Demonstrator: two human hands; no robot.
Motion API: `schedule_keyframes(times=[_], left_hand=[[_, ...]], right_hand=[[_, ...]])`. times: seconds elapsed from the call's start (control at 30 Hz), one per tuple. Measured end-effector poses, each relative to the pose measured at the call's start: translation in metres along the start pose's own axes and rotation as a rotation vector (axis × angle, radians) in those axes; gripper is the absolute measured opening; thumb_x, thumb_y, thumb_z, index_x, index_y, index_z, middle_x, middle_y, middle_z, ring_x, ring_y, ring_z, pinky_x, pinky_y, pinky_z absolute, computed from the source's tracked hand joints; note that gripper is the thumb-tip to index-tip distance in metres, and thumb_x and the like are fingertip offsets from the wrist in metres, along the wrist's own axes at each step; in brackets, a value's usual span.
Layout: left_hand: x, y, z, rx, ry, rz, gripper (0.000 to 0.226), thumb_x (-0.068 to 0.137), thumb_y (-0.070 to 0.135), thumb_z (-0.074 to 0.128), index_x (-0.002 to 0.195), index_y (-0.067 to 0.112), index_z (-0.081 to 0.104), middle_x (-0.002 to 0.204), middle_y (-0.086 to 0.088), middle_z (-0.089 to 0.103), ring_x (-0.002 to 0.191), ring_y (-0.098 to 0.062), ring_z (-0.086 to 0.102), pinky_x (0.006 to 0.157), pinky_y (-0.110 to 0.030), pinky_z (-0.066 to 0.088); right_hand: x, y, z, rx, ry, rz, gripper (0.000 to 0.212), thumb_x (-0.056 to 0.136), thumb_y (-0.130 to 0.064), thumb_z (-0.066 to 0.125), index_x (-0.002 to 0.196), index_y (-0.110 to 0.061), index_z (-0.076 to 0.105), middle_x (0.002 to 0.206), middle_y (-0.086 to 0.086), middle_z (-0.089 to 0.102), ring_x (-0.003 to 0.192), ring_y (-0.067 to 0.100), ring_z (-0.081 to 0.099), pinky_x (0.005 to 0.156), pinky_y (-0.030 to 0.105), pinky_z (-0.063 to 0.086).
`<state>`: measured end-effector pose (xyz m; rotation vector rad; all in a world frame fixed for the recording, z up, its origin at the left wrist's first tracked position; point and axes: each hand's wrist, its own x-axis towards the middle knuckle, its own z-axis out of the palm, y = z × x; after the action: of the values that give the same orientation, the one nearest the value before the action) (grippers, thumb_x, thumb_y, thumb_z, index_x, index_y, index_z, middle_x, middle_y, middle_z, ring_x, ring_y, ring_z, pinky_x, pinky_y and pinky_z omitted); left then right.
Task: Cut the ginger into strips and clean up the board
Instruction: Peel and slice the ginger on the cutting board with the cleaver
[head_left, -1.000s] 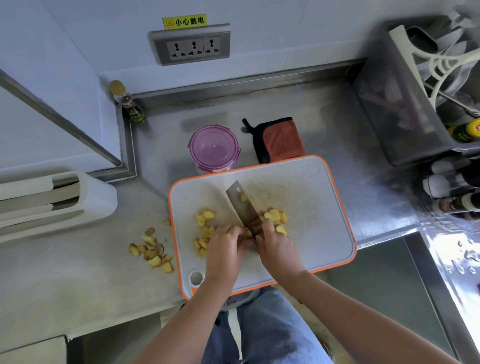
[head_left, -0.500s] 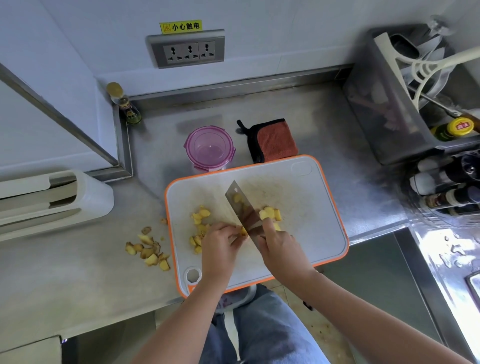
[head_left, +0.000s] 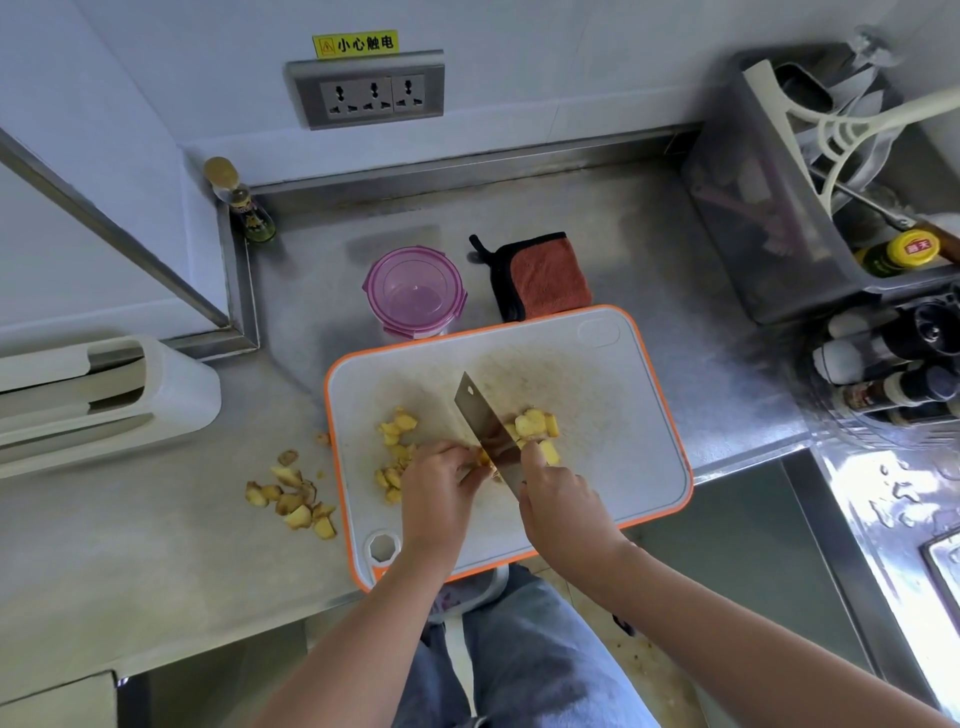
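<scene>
- head view: left hand (head_left: 439, 493) has fingers curled, pinching a ginger piece (head_left: 483, 458) down on the board (head_left: 597, 467), right against the blade.
- right hand (head_left: 558, 506) is clenched round the knife (head_left: 485, 423) handle, which is hidden in the fist. one finger lies along the blade's side. the blade tip points away and to the left.
- cut ginger (head_left: 535, 426) lies in two heaps on the board, one on either side of the blade.
- peel scraps (head_left: 293, 499) sit on the counter just left of the board.
- a purple lidded tub (head_left: 415, 293) and an orange cloth (head_left: 545, 275) are at the board's far edge.
- on the wall is a triple socket (head_left: 371, 93). the yellow sticker (head_left: 356, 44) above it reads "小心触电".
- far right: a bottle (head_left: 911, 249) with a yellow cap and a red cap label, characters too small to read.
</scene>
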<state>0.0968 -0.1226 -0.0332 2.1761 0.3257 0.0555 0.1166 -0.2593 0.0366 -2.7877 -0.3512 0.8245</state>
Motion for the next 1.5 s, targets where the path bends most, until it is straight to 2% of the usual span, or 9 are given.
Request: schedule_keyframes(times=[0.13, 0.3, 0.57, 0.73, 0.83, 1.13, 1.37, 1.5], left_hand=[[0.001, 0.003, -0.001, 0.015, 0.003, 0.011, 0.017, 0.070, 0.012, 0.084, 0.085, 0.007, 0.077, 0.084, -0.001, 0.070, 0.081, -0.020, 0.066, 0.070, -0.041, 0.056], [0.000, 0.001, -0.002, 0.021, -0.011, 0.019, 0.017, 0.071, 0.009, 0.084, 0.086, 0.006, 0.076, 0.084, -0.003, 0.070, 0.082, -0.022, 0.066, 0.070, -0.041, 0.057], [0.002, 0.006, -0.005, 0.100, -0.011, 0.059, 0.013, 0.068, 0.008, 0.085, 0.073, 0.008, 0.073, 0.075, -0.001, 0.068, 0.072, -0.021, 0.063, 0.060, -0.026, 0.046], [0.003, 0.007, -0.006, 0.113, -0.019, 0.049, 0.013, 0.068, 0.008, 0.085, 0.073, 0.009, 0.073, 0.075, 0.000, 0.069, 0.073, -0.021, 0.062, 0.060, -0.028, 0.048], [0.003, 0.007, -0.005, 0.117, -0.031, 0.040, 0.012, 0.069, 0.010, 0.084, 0.074, 0.009, 0.073, 0.077, 0.000, 0.069, 0.073, -0.020, 0.062, 0.061, -0.028, 0.048], [0.003, 0.006, -0.005, 0.144, -0.042, 0.049, 0.013, 0.072, 0.010, 0.083, 0.079, 0.008, 0.072, 0.079, -0.002, 0.068, 0.076, -0.022, 0.063, 0.063, -0.033, 0.051], [0.000, 0.004, -0.005, 0.126, -0.033, 0.059, 0.013, 0.074, 0.010, 0.082, 0.081, 0.009, 0.071, 0.080, 0.000, 0.066, 0.076, -0.019, 0.061, 0.065, -0.024, 0.045], [0.001, 0.003, -0.003, 0.134, -0.038, 0.067, 0.012, 0.074, 0.009, 0.081, 0.080, 0.008, 0.071, 0.080, 0.000, 0.067, 0.078, -0.021, 0.062, 0.064, -0.033, 0.051]], right_hand=[[0.005, -0.003, -0.002, 0.037, -0.004, 0.010, 0.025, 0.096, -0.007, 0.037, 0.120, -0.010, 0.034, 0.076, 0.004, 0.046, 0.069, 0.024, 0.048, 0.059, 0.033, 0.038], [0.007, -0.004, 0.003, 0.082, -0.003, 0.033, 0.021, 0.094, -0.006, 0.038, 0.115, -0.010, 0.036, 0.076, 0.007, 0.049, 0.068, 0.026, 0.049, 0.055, 0.032, 0.036], [0.013, -0.005, 0.007, 0.061, 0.009, 0.032, 0.014, 0.097, -0.010, 0.039, 0.110, -0.011, 0.035, 0.075, 0.006, 0.048, 0.064, 0.027, 0.045, 0.054, 0.033, 0.033], [0.019, -0.008, 0.010, 0.086, 0.026, 0.019, 0.014, 0.097, -0.012, 0.040, 0.110, -0.011, 0.035, 0.071, 0.005, 0.046, 0.062, 0.027, 0.045, 0.053, 0.033, 0.033], [0.018, -0.006, 0.013, 0.086, 0.035, 0.023, 0.014, 0.098, -0.013, 0.040, 0.110, -0.010, 0.036, 0.072, 0.007, 0.048, 0.062, 0.027, 0.045, 0.048, 0.030, 0.028], [0.016, -0.005, 0.014, 0.118, 0.054, 0.019, 0.021, 0.100, -0.017, 0.040, 0.118, -0.008, 0.037, 0.078, 0.009, 0.050, 0.065, 0.029, 0.043, 0.055, 0.033, 0.033], [0.004, 0.005, 0.016, 0.027, -0.027, 0.006, 0.018, 0.099, -0.012, 0.037, 0.116, -0.013, 0.032, 0.067, 0.001, 0.041, 0.063, 0.023, 0.045, 0.055, 0.033, 0.036], [0.005, 0.004, 0.020, 0.010, -0.025, 0.010, 0.022, 0.099, -0.010, 0.036, 0.120, -0.011, 0.031, 0.064, -0.002, 0.034, 0.062, 0.023, 0.042, 0.056, 0.032, 0.034]])
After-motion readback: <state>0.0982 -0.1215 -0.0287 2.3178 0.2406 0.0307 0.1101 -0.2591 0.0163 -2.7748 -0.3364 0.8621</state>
